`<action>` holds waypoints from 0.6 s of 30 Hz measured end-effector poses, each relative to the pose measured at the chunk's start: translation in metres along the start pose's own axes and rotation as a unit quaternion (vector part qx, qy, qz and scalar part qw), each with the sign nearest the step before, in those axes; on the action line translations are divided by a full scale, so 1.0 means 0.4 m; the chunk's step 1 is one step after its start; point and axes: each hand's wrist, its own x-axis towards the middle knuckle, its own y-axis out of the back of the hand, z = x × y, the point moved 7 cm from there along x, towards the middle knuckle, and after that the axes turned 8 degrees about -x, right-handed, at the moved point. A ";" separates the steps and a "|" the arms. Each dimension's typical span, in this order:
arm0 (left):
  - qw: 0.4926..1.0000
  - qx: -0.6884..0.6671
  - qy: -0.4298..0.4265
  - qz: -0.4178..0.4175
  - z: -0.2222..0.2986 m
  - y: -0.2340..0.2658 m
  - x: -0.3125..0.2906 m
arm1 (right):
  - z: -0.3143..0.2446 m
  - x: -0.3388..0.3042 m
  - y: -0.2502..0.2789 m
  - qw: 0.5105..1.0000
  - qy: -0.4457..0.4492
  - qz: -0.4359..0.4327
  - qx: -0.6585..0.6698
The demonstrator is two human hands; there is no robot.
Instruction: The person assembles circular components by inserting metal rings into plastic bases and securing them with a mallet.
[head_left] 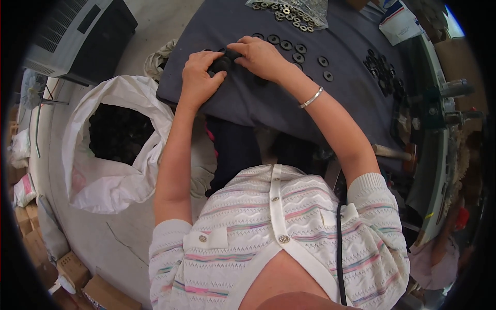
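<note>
My left hand [200,78] is curled around a few black round parts [222,64] near the table's left edge. Facing it, my right hand [259,58] has its fingers closed against a black piece [233,54] of the same cluster. Both hands partly hide these parts, so their exact shape is hard to tell. Just right of my right hand, several black ring-like discs [285,45] lie spread flat on the grey cloth-covered table [222,26].
A clear bag of metal rings [297,18] lies at the far edge. More black parts [381,70] are heaped at the right, near a wooden-handled hammer [395,153]. On the floor at left stands a white sack [111,191] of black pieces, with a grey-and-white machine [82,39] behind.
</note>
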 end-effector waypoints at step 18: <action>1.000 -0.023 0.006 0.003 -0.019 0.005 0.006 | 0.092 0.003 -0.082 0.898 -0.179 -0.082 0.394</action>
